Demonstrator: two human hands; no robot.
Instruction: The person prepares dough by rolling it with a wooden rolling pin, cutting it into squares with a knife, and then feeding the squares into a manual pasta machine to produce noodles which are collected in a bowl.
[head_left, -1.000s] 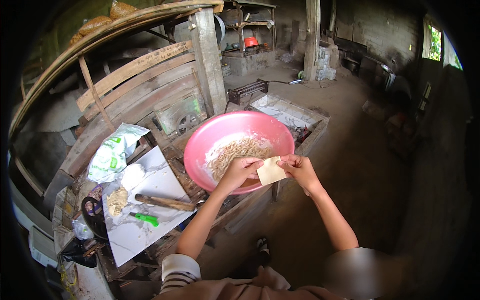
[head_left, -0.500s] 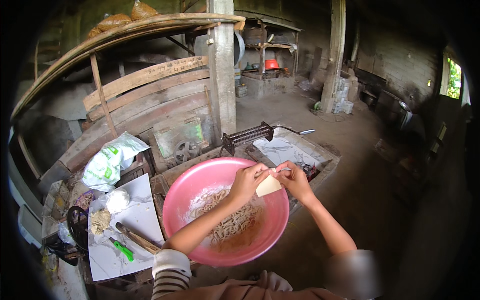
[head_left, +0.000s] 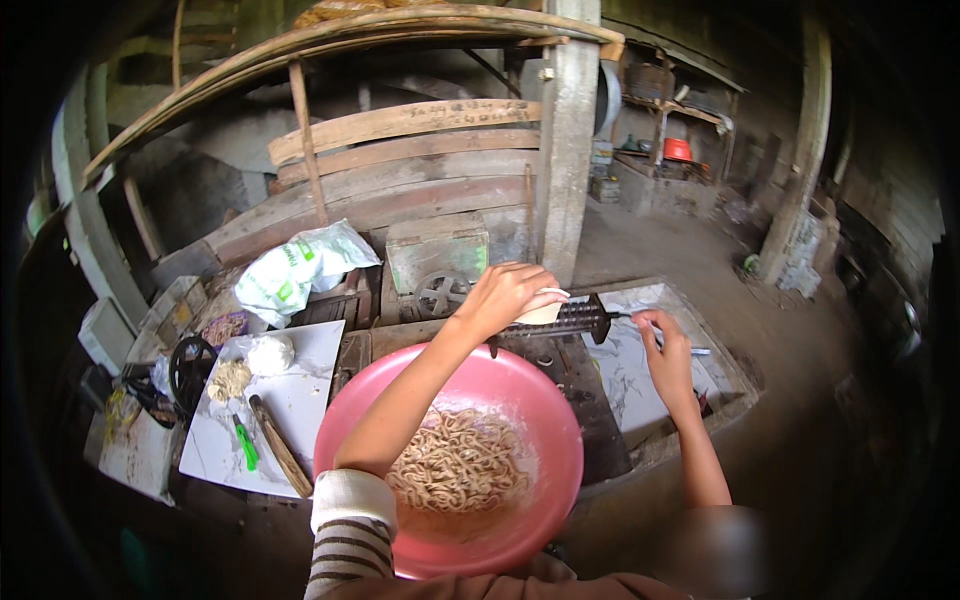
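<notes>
My left hand [head_left: 508, 298] pinches a pale, flat dough sheet [head_left: 541, 314] at the top of a hand-cranked roller cutter [head_left: 580, 319]; whether the dough enters the rollers is hidden by the hand. At the cutter's right end my right hand [head_left: 667, 352] closes around the crank [head_left: 697, 351], whose metal handle tip shows past the hand. Below the cutter stands a large pink basin [head_left: 556, 440], partly behind my left forearm. Thick, floured dough strips [head_left: 462, 462] lie heaped in it.
A white marbled board [head_left: 322, 370] on the left carries a wooden stick [head_left: 279, 446], a green cutter knife [head_left: 245, 443], a dough lump [head_left: 229, 381] and a white bundle [head_left: 270, 354]. Behind are a white plastic sack [head_left: 306, 270] and a concrete post [head_left: 568, 150].
Both hands have parted from over the basin. My left hand has carried the dough sheet to the cutter, and my right hand has gone to the crank. The view has swung left.
</notes>
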